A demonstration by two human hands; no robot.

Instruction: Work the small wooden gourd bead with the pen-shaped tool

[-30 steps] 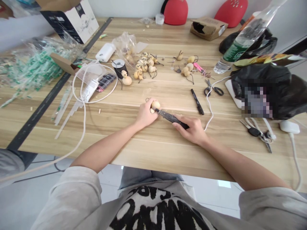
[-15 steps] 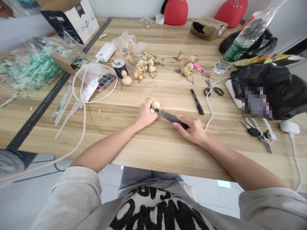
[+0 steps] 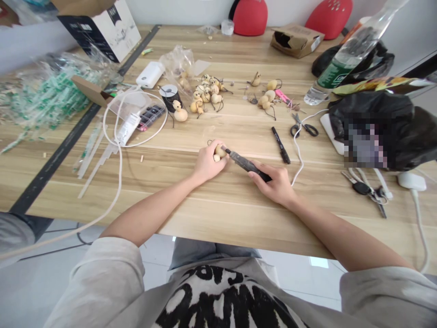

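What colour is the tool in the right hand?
The tool is dark grey, nearly black near the right hand; best seen in the head view.

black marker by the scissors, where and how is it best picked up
Probably best pinched mid-barrel, across its two long sides, reaching down from above: the black marker is slim, straight and lies flat on the table. Angling in from its left seems easier, since the white cable and scissors lie to its right.

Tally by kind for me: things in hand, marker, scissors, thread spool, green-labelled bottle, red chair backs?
Gourd, in left hand: 1
Handheld tool, in right hand: 1
Black marker: 1
Scissors: 1
Thread spool: 1
Green-labelled bottle: 1
Red chair backs: 2
Total: 8
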